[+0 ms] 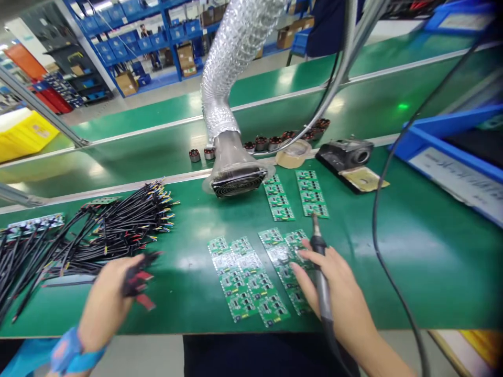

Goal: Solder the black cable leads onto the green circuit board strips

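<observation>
My left hand (109,293), blurred by motion and wearing a blue wristband (80,353), is closed on a small bundle of black and red wire leads (138,280). Just behind it lies a large pile of black cables (121,225) with stripped coloured ends. In my right hand (341,293) is a soldering iron (323,283), its tip pointing away from me. My right thumb and fingertips spread over a pair of green circuit board panels (281,256), partly covering them. To their left lie two more circuit board panels (245,283).
A fume extraction nozzle (238,173) hangs over the green bench. Behind are more circuit board panels (312,193), a tape roll (294,153), a soldering iron stand (348,157) and several motor parts (261,143). A blue bin (451,162) and a hanging cable (379,225) are right.
</observation>
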The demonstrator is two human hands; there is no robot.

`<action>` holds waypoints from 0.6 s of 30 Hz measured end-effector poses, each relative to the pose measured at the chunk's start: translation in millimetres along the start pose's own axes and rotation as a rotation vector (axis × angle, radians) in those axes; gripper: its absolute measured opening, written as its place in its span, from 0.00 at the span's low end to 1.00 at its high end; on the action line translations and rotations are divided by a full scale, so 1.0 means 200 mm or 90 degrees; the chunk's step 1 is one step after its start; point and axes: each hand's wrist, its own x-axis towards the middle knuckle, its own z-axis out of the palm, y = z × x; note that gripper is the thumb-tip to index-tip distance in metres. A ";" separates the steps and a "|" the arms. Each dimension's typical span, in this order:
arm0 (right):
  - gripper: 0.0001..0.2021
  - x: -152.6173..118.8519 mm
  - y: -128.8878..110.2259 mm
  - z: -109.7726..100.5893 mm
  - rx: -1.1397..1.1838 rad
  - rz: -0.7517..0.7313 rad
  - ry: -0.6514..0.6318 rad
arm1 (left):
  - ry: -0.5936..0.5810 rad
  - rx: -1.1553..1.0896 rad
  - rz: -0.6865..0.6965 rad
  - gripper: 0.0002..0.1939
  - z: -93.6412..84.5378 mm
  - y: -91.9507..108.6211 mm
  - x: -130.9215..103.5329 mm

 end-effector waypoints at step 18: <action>0.19 -0.14 -0.22 -0.09 0.277 -0.133 -0.126 | -0.011 -0.052 0.134 0.08 0.34 0.59 0.30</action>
